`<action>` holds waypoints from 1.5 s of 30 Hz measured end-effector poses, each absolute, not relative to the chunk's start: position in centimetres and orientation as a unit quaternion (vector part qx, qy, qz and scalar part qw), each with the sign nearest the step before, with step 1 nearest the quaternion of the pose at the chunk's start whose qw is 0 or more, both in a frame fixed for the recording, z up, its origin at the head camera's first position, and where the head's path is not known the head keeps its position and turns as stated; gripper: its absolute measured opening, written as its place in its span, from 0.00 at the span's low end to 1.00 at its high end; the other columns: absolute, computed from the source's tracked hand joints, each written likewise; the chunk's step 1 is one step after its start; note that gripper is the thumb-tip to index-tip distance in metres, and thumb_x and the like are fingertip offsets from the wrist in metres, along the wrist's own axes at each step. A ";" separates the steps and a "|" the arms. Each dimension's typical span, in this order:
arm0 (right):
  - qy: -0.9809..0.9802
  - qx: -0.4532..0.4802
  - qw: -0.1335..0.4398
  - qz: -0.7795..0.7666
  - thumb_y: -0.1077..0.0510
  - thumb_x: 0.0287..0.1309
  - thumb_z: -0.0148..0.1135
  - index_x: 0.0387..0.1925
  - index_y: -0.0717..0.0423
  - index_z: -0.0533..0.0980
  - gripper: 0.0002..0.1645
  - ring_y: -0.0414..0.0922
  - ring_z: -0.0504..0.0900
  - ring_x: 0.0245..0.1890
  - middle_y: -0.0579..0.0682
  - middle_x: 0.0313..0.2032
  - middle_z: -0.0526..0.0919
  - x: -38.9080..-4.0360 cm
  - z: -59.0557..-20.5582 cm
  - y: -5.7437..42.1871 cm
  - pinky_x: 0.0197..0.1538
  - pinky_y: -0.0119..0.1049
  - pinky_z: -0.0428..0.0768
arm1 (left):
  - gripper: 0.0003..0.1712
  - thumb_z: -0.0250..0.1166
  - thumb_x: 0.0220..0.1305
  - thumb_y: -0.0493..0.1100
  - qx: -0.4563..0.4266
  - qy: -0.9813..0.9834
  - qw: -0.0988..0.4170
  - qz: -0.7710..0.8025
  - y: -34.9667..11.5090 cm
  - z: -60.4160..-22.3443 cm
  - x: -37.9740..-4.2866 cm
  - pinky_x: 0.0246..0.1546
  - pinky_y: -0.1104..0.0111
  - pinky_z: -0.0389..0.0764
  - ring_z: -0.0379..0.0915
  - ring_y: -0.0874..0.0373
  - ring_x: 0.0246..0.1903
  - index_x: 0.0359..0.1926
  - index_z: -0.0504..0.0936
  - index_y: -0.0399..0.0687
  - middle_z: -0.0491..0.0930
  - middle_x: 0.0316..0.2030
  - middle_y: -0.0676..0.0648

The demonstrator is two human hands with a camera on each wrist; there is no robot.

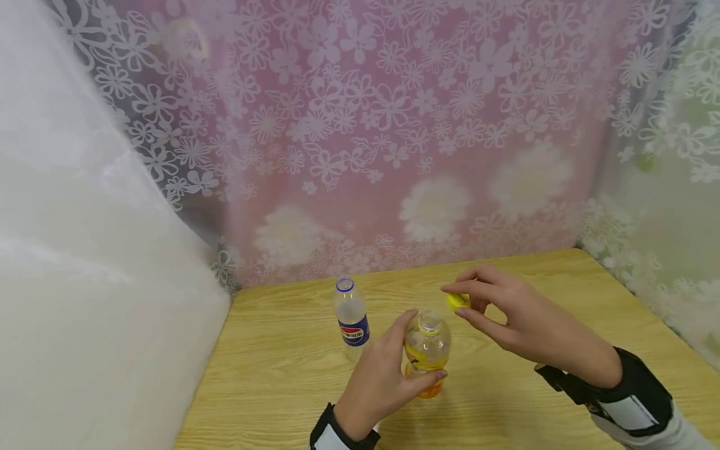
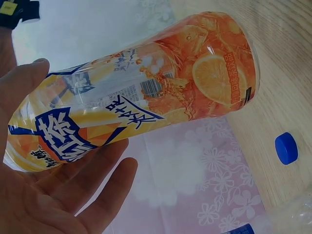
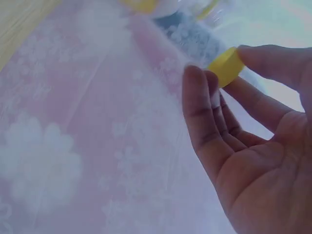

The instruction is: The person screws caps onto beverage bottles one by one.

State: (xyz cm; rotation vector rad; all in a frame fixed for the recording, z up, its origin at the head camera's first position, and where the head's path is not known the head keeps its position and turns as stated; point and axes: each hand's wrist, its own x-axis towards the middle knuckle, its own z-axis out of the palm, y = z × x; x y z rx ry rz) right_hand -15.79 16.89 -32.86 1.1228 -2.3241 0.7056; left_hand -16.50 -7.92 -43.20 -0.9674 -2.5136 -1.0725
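My left hand (image 1: 382, 372) grips an iced tea bottle (image 1: 430, 350) around its upper part, thumb on the near side. In the left wrist view the bottle (image 2: 141, 87) shows a yellow, blue and orange label with orange slices. Its mouth is uncapped in the head view. Up and to the right of that mouth, my right hand (image 1: 500, 309) pinches a yellow bottle cap (image 1: 458, 302) between thumb and fingers. The same yellow cap (image 3: 226, 67) shows at the fingertips in the right wrist view, apart from the bottle.
An uncapped clear Pepsi bottle (image 1: 352, 322) with a blue label stands left of the iced tea bottle. A blue cap (image 2: 286, 148) lies on the wooden table (image 1: 281, 369). Floral curtains (image 1: 394, 125) hang behind the table, and a white sheet (image 1: 101, 250) hangs at the left.
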 end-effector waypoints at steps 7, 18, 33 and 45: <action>-0.840 0.429 0.211 0.258 0.64 0.58 0.73 0.56 0.50 0.82 0.23 0.29 0.70 0.31 0.40 0.46 0.76 -15.4 -32.4 14.4 0.32 0.21 0.73 | 0.53 0.72 0.58 0.65 -0.333 -0.861 0.124 -0.363 -7.8 -43.1 -16.5 0.46 0.74 0.81 0.80 0.66 0.50 0.77 0.57 0.58 0.78 0.58 0.56; -0.862 0.386 0.237 0.228 0.56 0.57 0.76 0.46 0.45 0.82 0.15 0.27 0.66 0.27 0.36 0.40 0.74 -15.0 -34.1 13.5 0.26 0.20 0.69 | 0.53 0.71 0.59 0.66 -0.318 -0.871 0.092 -0.363 -7.7 -43.5 -16.0 0.39 0.80 0.79 0.81 0.68 0.44 0.77 0.57 0.56 0.79 0.56 0.53; -0.862 0.419 0.176 0.224 0.56 0.62 0.72 0.67 0.41 0.73 0.33 0.38 0.77 0.56 0.39 0.59 0.76 -15.6 -34.2 14.9 0.50 0.36 0.82 | 0.54 0.71 0.59 0.66 -0.336 -0.868 0.113 -0.347 -7.5 -43.5 -16.1 0.41 0.79 0.80 0.81 0.66 0.48 0.78 0.55 0.56 0.78 0.59 0.52; -0.880 0.357 0.235 0.209 0.47 0.57 0.75 0.42 0.40 0.82 0.12 0.29 0.70 0.33 0.31 0.35 0.75 -15.6 -35.2 14.6 0.32 0.27 0.74 | 0.53 0.71 0.58 0.68 -0.338 -0.874 0.109 -0.330 -7.1 -43.8 -16.0 0.37 0.81 0.78 0.82 0.67 0.43 0.76 0.59 0.53 0.82 0.53 0.52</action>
